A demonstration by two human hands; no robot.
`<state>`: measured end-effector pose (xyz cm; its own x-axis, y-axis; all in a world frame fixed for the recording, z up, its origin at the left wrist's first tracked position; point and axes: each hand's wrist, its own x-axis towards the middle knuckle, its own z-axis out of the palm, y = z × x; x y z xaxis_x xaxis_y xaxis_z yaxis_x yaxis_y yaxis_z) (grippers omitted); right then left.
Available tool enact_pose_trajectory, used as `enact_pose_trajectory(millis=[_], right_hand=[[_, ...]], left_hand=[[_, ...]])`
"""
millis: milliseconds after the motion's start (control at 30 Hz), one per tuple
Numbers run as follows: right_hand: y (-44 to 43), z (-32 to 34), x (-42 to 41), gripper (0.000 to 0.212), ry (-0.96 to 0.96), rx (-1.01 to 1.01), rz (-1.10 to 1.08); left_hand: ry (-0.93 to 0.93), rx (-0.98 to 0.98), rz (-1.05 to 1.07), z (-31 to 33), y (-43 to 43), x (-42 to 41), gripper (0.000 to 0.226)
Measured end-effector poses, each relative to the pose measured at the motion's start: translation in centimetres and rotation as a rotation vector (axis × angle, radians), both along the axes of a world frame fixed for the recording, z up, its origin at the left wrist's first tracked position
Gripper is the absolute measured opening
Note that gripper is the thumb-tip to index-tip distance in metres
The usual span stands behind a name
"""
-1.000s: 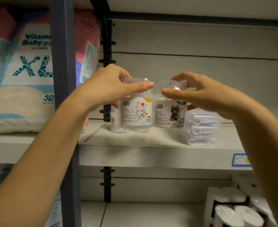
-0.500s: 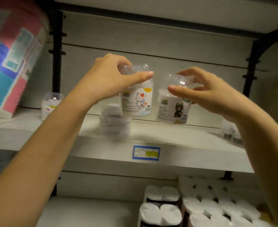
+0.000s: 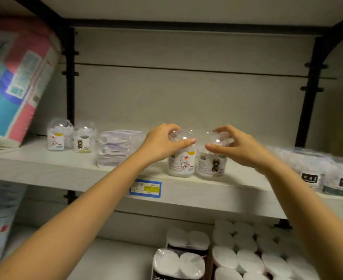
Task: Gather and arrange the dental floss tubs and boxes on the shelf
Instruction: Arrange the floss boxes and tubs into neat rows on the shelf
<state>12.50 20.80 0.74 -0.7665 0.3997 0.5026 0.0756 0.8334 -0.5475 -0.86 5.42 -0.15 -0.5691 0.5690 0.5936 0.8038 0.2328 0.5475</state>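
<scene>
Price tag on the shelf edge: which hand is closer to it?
Left. The left hand grips the white-cat tub just up and right of the price tag; the right hand grips the dark-cat tub farther right.

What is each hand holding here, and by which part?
The left hand grips the white-cat tub by its clear domed lid; the right hand grips the dark-cat tub by its dome too.

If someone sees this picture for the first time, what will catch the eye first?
Two hands in the middle: the left hand grips the domed lid of a white-cat tub, the right hand that of a dark-cat tub, side by side at the shelf front. Far left, a large pink-and-blue pack leans.
</scene>
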Motion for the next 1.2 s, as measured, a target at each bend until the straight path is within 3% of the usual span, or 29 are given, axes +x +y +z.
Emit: enact_pose_trajectory(millis=[267,433,667,1200], right_hand=[[0.2,-1.1,0.3,0.069,-0.063,0.079,0.031],[1.0,-0.1,0.9,0.049,-0.07,0.225,0.034],[2.5,-0.1,-3.7,0.047,-0.082,0.289,-0.06],[5.2,-0.3,-8.8,0.051,-0.085,0.183,-0.062]], left_hand=[[0.128,-0.103,-0.004,-0.6,-0.7,-0.4,0.067],[0.356,-0.273,-0.002,1.3,-2.3,-0.3,0.051],[0.294,-0.317,0.059,2.3,1.0,-3.7,0.051],[0.251,-0.406,0.118,2.7,4.8,-6.8,0.057]])
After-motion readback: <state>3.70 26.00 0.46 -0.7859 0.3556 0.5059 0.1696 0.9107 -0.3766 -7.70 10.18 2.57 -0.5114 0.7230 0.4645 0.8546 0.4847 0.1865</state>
